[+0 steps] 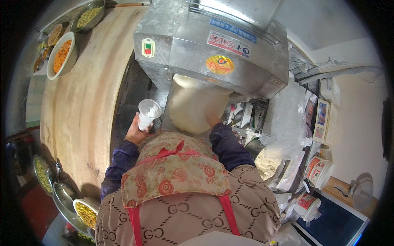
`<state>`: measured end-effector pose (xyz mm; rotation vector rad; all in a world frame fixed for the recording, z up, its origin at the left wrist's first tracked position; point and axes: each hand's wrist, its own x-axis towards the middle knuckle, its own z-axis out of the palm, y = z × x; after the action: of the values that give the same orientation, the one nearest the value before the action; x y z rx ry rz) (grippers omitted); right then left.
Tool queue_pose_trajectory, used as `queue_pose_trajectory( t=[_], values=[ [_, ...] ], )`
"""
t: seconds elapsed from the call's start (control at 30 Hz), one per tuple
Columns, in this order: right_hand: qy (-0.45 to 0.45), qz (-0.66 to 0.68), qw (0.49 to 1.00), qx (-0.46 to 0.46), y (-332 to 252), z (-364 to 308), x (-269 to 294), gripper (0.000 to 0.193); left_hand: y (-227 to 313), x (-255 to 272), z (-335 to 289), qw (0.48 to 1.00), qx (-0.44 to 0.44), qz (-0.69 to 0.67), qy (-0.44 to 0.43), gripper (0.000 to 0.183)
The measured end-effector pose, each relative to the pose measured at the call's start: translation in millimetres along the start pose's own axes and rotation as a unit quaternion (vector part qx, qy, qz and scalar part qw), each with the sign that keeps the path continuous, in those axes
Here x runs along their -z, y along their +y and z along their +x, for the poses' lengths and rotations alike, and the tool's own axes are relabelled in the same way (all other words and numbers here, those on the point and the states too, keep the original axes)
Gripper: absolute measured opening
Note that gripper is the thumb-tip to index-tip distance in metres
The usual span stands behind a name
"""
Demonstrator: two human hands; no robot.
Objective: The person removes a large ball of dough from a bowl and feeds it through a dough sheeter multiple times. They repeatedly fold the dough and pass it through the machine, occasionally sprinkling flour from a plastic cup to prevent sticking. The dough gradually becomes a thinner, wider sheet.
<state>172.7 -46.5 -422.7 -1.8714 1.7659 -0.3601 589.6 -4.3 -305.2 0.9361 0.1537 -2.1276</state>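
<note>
1. Gripping a clear plastic cup (145, 107), the left hand (135, 132) has its fingers curled about the cup's lower part; white powder (152, 112) shows inside, and the cup tilts a little.
2. Level with that grip and to its right, the right hand (213, 120) is against the near right edge of a pale dough mass (193, 104). Its fingers blend into the dough, so I cannot tell whether they pinch it or only press on it.
3. The dough mass lies mostly between the two hands and slightly beyond them, under the front of a metal machine (180, 45).
4. Straight beyond the cup grip, on the machine's face, is a switch (148, 48) with a green and a red button.
5. Left of the cup grip runs a wooden board (82, 98); near its far end stands a white bowl (71, 65) of orange shreds.
6. Right of the right hand and a little nearer the body is pale flour (267, 165) in a container; farther right stands a white tub (325, 174).
7. Nearer the body than both grips is a flowered apron (164, 184) with red ties; dark blue sleeves (232, 147) reach up to each wrist.
</note>
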Motion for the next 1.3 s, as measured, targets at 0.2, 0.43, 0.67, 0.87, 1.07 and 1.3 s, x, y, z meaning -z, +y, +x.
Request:
queue_pose_trajectory(
  t=[0.2,0.43,0.67,0.87,1.07,1.3],
  values=[
    [0.021,0.016,0.999,-0.029,15,-1,4,0.041,3,-22,-5,0.992,-0.070,-0.075,-0.072,0.052],
    [0.051,0.051,0.997,-0.036,23,21,-2,0.045,4,-18,-4,0.986,-0.118,-0.096,-0.072,0.062],
    [0.083,0.157,0.983,0.045,-49,24,36,0.050,0,-14,12,0.994,-0.079,-0.037,-0.067,0.053],
    [-0.103,0.412,0.904,0.042,-191,3,96,0.043,-8,-30,21,0.994,-0.015,0.100,-0.029,0.056],
    [0.070,0.193,0.930,0.305,-261,14,102,0.033,-3,-51,21,0.950,-0.115,0.197,-0.213,0.072],
    [0.028,0.117,0.936,0.332,-288,19,104,0.040,29,-95,19,0.655,-0.431,0.620,-0.004,0.075]
  ],
)
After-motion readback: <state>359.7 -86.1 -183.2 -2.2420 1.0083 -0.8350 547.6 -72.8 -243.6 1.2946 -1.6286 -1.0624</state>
